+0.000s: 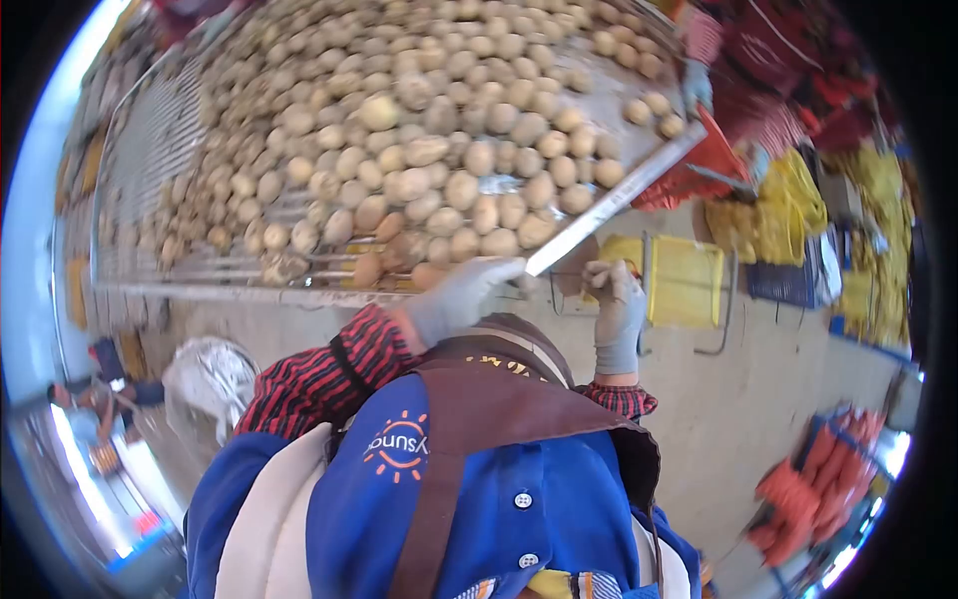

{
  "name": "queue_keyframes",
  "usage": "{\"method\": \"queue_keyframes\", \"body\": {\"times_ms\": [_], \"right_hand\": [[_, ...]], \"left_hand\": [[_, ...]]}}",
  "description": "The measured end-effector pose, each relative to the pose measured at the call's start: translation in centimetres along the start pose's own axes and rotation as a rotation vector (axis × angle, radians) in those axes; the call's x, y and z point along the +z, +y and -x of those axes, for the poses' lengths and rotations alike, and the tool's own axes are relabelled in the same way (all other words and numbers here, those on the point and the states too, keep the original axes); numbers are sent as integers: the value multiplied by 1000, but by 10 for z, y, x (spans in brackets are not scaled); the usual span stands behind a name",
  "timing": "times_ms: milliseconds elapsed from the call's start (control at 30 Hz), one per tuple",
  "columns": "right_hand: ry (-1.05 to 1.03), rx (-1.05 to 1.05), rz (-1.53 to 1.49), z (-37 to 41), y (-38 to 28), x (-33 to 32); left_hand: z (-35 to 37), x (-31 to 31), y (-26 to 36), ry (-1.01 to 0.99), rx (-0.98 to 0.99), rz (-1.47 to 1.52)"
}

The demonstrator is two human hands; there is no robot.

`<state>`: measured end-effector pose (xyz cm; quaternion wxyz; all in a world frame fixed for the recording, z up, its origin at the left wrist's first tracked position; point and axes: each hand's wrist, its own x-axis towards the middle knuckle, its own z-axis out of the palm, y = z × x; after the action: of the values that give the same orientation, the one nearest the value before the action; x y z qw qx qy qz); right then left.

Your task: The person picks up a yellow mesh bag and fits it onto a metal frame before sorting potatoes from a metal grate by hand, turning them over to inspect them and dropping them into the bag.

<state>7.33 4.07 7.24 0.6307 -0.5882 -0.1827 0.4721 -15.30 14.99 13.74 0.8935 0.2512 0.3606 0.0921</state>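
Many round, brownish-yellow potato-like items (429, 150) cover a slatted metal table (150, 160). My left hand (454, 299), in a grey glove, is at the table's near edge, by the corner where a pale metal rail (619, 195) begins; its fingertips are partly hidden and I cannot make out whether they hold anything. To the right of that corner, my right hand (617, 295), also gloved in grey, is raised with its fingers curled beside a yellow-covered stand (684, 280). Whatever is in those fingers is too small to name.
A co-worker's gloved hand (697, 85) is at the rail's far end, near a red bag (699, 170). Yellow net bags (788, 210) and a dark blue crate (783, 280) stand right. Red sacks (818, 489) lie lower right, a white sack (210, 379) left.
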Motion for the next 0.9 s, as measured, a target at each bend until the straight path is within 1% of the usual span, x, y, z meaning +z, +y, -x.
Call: {"method": "queue_keyframes", "body": {"times_ms": [33,67,100,133,167,200,233,267,300,333,367,400,433,467,500,533,567,600,633,700,733,767,800,833,867,900], "right_hand": [[-47,11,11,-6,-9,25],[-205,4,164,-12,-20,50],[-362,-9,318,-18,-25,74],[-405,-12,331,-25,-22,98],[-485,-180,459,-31,-19,124],[-562,-356,576,-35,-17,150],[-598,-370,579,-39,-16,176],[-699,-475,630,-41,-16,200],[-796,-581,682,-39,-16,223],[-857,-540,627,-32,-13,244],[-879,-553,638,-28,-5,266],[-938,-713,665,-24,5,288],[-988,-873,685,-21,15,306],[-1093,-904,806,-19,27,319],[-1094,-902,813,-14,31,330],[-1093,-975,939,-8,34,338],[-1088,-1047,1070,-4,37,344],[-1082,-988,1185,-11,42,342],[-1076,-992,1203,-21,44,336],[-850,-998,1460,-40,42,328],[-819,-996,1480,-45,42,330],[-800,-1044,1444,-50,41,331],[-784,-1088,1410,-51,37,331],[-749,-1079,1435,-45,34,336],[-715,-949,1354,-36,33,346],[-617,-840,1286,-31,24,353]], "left_hand": [[29,-11,14,30,259,-484],[54,-24,22,74,497,-976],[72,-39,19,115,512,-957],[88,-54,10,246,493,-456],[103,-69,2,347,468,48],[118,-84,-4,367,501,66],[132,-99,-7,399,587,152],[146,-113,-9,425,669,237],[159,-124,-8,432,693,250],[171,-135,-7,568,751,158],[181,-150,-8,702,805,66],[191,-166,-7,778,807,39],[198,-185,-5,784,818,50],[203,-206,-2,914,815,-70],[210,-220,4,1036,803,-195],[216,-233,9,1027,805,-188],[221,-245,14,1272,820,-597],[224,-256,20,1493,811,-1021],[225,-265,23,1483,823,-1009],[224,-276,25,1246,633,-872],[222,-271,29,1176,588,-951],[218,-267,40,1142,608,-958],[214,-261,51,1021,716,-1003],[210,-257,62,896,821,-1046],[203,-257,80,870,870,-1115],[199,-267,95,899,911,-1225]]}}
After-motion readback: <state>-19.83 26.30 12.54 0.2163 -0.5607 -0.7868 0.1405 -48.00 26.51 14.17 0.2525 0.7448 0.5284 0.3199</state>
